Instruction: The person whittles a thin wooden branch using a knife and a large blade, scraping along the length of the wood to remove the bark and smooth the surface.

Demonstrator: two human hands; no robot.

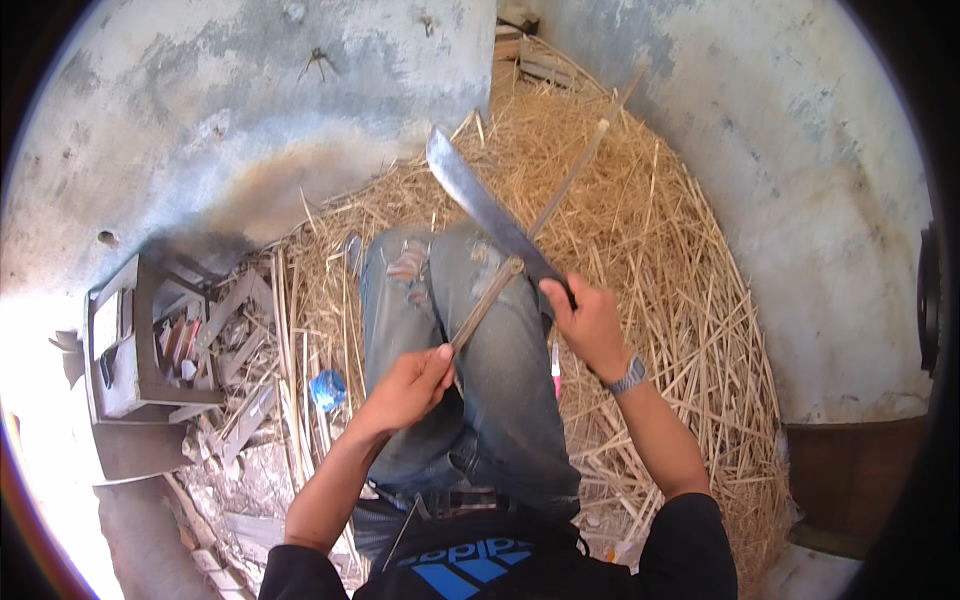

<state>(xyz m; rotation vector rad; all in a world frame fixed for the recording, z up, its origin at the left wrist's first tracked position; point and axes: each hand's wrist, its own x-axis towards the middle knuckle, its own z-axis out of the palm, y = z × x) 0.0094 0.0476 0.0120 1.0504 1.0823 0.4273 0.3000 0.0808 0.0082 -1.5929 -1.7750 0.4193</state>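
Observation:
My right hand (588,322) is closed around the handle of a machete (487,213), whose broad blade points up and to the left over my knees. My left hand (412,385) grips the near end of a thin bamboo strip (486,305), which slants up and to the right over my thigh. The machete blade crosses this strip partway along. Beyond the blade, a slender length (571,182) runs on in the same direction to a pale tip; whether it is one piece with the strip I cannot tell. Worn jeans (500,375) cover my legs beneath both hands.
Pale shavings and split strips (660,290) are heaped ahead and to my right. A wooden box-like frame (140,335) with scraps stands at the left, near a crumpled blue thing (327,390). Weathered walls (250,100) rise ahead and on the right (800,200).

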